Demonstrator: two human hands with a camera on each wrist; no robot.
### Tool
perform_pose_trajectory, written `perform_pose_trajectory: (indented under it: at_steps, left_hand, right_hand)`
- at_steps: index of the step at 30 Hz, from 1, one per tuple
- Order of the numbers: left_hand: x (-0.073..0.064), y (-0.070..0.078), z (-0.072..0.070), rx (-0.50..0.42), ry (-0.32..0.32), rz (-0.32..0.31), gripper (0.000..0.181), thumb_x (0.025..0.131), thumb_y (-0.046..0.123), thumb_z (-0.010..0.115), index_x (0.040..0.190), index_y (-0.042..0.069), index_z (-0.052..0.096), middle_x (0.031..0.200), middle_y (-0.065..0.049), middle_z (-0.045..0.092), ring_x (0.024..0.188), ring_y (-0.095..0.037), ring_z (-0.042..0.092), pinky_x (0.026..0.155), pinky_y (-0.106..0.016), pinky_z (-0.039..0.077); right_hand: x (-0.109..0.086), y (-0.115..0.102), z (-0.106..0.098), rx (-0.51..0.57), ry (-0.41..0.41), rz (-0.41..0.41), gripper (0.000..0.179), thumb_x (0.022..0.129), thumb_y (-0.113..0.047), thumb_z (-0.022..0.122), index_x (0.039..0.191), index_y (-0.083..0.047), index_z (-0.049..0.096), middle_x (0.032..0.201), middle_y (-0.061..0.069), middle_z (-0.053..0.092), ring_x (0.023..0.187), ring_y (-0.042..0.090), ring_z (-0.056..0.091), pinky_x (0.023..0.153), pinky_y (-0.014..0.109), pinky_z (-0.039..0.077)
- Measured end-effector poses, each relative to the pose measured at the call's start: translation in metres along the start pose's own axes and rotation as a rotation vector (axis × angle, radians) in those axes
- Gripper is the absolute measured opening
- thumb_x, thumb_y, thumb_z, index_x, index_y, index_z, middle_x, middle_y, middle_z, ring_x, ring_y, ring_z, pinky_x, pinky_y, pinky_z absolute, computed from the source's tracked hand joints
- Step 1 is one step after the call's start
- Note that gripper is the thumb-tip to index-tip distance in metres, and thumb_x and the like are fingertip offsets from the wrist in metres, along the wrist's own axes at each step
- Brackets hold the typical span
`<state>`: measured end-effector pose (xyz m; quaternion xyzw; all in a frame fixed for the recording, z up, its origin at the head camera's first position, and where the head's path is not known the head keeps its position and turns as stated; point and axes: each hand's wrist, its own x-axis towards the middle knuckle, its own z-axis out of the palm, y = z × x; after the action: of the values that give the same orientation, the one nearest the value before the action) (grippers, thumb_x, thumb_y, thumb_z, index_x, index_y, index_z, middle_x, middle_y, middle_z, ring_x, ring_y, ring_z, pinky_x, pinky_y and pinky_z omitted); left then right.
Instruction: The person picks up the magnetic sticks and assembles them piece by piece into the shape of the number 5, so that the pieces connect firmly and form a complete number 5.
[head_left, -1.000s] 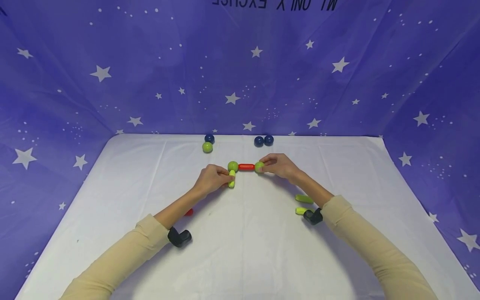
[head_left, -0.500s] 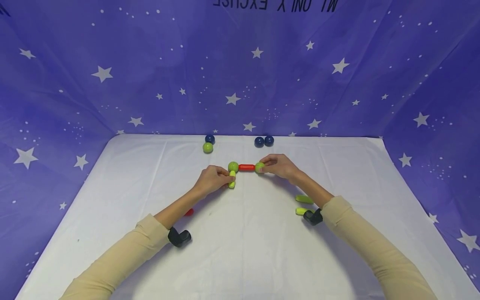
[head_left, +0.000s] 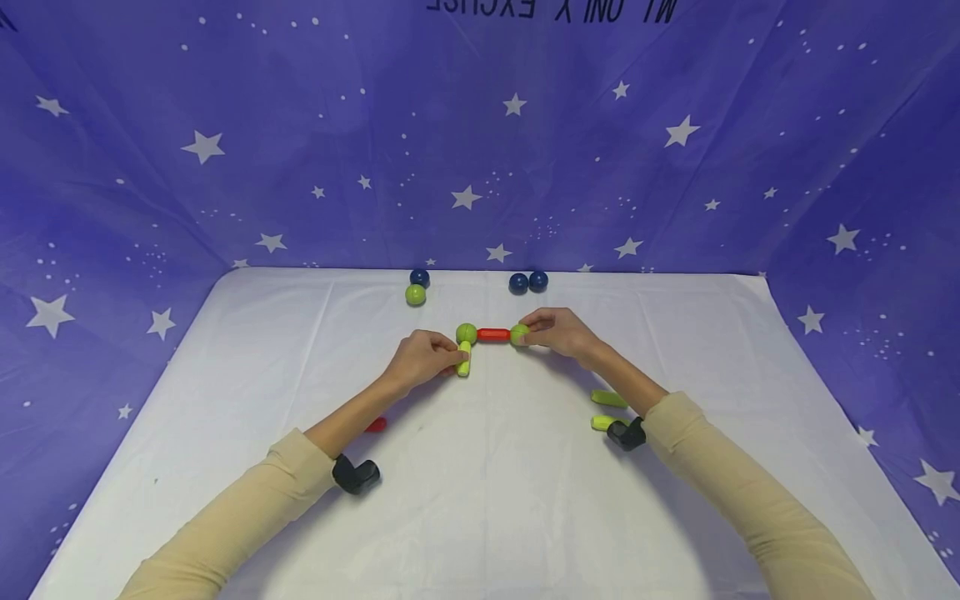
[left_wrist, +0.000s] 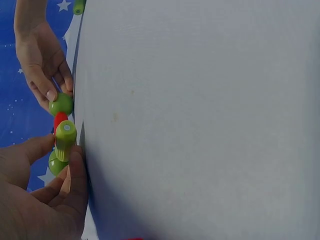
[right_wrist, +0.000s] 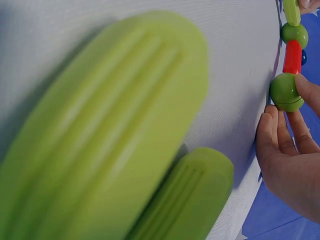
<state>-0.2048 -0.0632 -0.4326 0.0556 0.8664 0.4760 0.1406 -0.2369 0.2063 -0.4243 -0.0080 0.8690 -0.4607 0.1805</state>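
Note:
A red rod (head_left: 493, 334) lies between a left green ball (head_left: 467, 333) and a right green ball (head_left: 519, 335), touching both. My left hand (head_left: 423, 358) pinches a yellow-green rod (head_left: 464, 358) between thumb and fingers, its far end against the left ball and its near end pointing toward me. In the left wrist view this rod (left_wrist: 65, 134) shows its end face, with a small pale dot in the middle. My right hand (head_left: 558, 332) grips the right ball; the right wrist view shows thumb and fingers around that ball (right_wrist: 287, 92).
At the back of the white table (head_left: 480, 500) stand a loose green ball (head_left: 415, 295), a blue ball (head_left: 419, 277) and two more blue balls (head_left: 518, 283). Two yellow-green rods (head_left: 608, 398) lie by my right forearm. A red piece (head_left: 377, 425) is partly hidden by my left forearm.

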Motion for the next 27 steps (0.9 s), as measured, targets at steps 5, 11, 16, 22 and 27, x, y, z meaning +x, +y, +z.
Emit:
perform_pose_trajectory:
  at_steps: [5, 11, 16, 22, 27]
  left_hand:
    - [-0.001, -0.001, -0.004, 0.012, 0.006, -0.01, 0.027, 0.089, 0.026, 0.076, 0.102, 0.002, 0.074, 0.077, -0.003, 0.073, 0.073, -0.015, 0.066, 0.068, -0.026, 0.047]
    - [-0.001, -0.001, -0.01, -0.012, 0.013, -0.03, 0.029, 0.09, 0.024, 0.075, 0.107, 0.001, 0.072, 0.08, -0.005, 0.073, 0.076, -0.018, 0.066, 0.068, -0.026, 0.047]
    - [0.003, 0.001, -0.011, -0.029, 0.024, 0.003, 0.035, 0.092, 0.022, 0.073, 0.119, 0.0, 0.067, 0.094, -0.009, 0.073, 0.08, -0.021, 0.067, 0.067, -0.029, 0.05]
    - [0.015, 0.001, -0.006, -0.016, 0.045, 0.1, 0.043, 0.093, 0.021, 0.072, 0.13, 0.001, 0.063, 0.112, -0.014, 0.07, 0.105, -0.027, 0.065, 0.088, -0.038, 0.05]
    - [0.025, 0.0, -0.003, -0.014, 0.035, 0.157, 0.04, 0.093, 0.015, 0.071, 0.13, 0.002, 0.064, 0.117, -0.014, 0.069, 0.112, -0.029, 0.063, 0.097, -0.042, 0.047]
  right_hand:
    - [0.0, 0.0, 0.0, -0.007, 0.004, -0.001, 0.038, 0.085, -0.023, 0.08, 0.119, -0.01, 0.069, 0.11, 0.007, 0.066, 0.103, 0.024, 0.057, 0.087, 0.035, 0.044]
    - [0.0, -0.001, -0.001, -0.012, 0.005, -0.004, 0.039, 0.085, -0.024, 0.08, 0.12, -0.01, 0.069, 0.11, 0.007, 0.066, 0.104, 0.024, 0.057, 0.087, 0.035, 0.044]
    - [-0.001, -0.001, -0.002, -0.019, 0.008, 0.01, 0.04, 0.084, -0.025, 0.081, 0.12, -0.011, 0.069, 0.111, 0.007, 0.066, 0.104, 0.024, 0.056, 0.088, 0.036, 0.044]
    - [-0.001, -0.002, -0.001, -0.015, 0.01, 0.02, 0.04, 0.084, -0.025, 0.081, 0.12, -0.011, 0.069, 0.11, 0.007, 0.066, 0.103, 0.024, 0.056, 0.087, 0.035, 0.044]
    - [0.0, -0.002, 0.001, -0.011, 0.009, 0.021, 0.04, 0.084, -0.025, 0.081, 0.12, -0.011, 0.069, 0.109, 0.006, 0.066, 0.102, 0.024, 0.056, 0.087, 0.035, 0.044]
